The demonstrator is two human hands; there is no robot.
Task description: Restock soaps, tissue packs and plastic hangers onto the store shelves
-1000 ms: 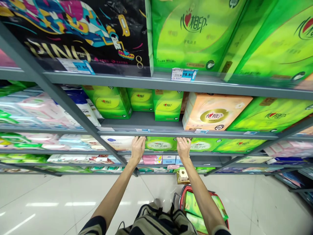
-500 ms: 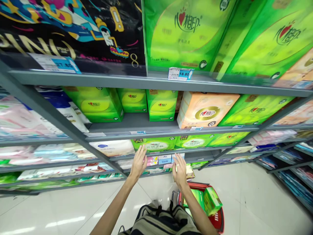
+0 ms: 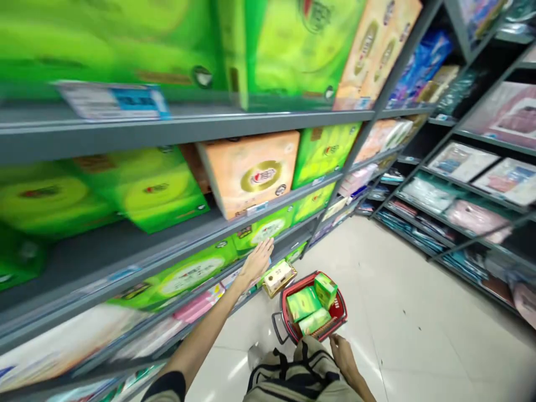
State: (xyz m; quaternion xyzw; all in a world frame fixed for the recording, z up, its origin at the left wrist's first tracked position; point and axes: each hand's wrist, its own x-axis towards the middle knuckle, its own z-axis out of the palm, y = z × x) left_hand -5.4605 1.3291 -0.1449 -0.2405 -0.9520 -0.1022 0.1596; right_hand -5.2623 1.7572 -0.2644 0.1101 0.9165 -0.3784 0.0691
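Observation:
My left hand reaches forward with its fingers stretched out and holds nothing. It overlaps the front of a green tissue pack on a lower shelf; whether it touches the pack I cannot tell. Low at my side hangs my right hand, its fingers loosely bent and seemingly empty, near the close rim of a red shopping basket. Inside that basket lie several green tissue packs. A gold and cream box is between the basket and the bottom shelf.
Grey shelving runs along my left, stacked with green packs and an orange tissue pack. Another rack with wrapped textiles stands on the right. Pale tiled floor lies between them.
The view has swung to the right, bringing the basket and right-hand rack further in. My right hand has dropped from in front of the shelves to beside the basket; the left remains raised.

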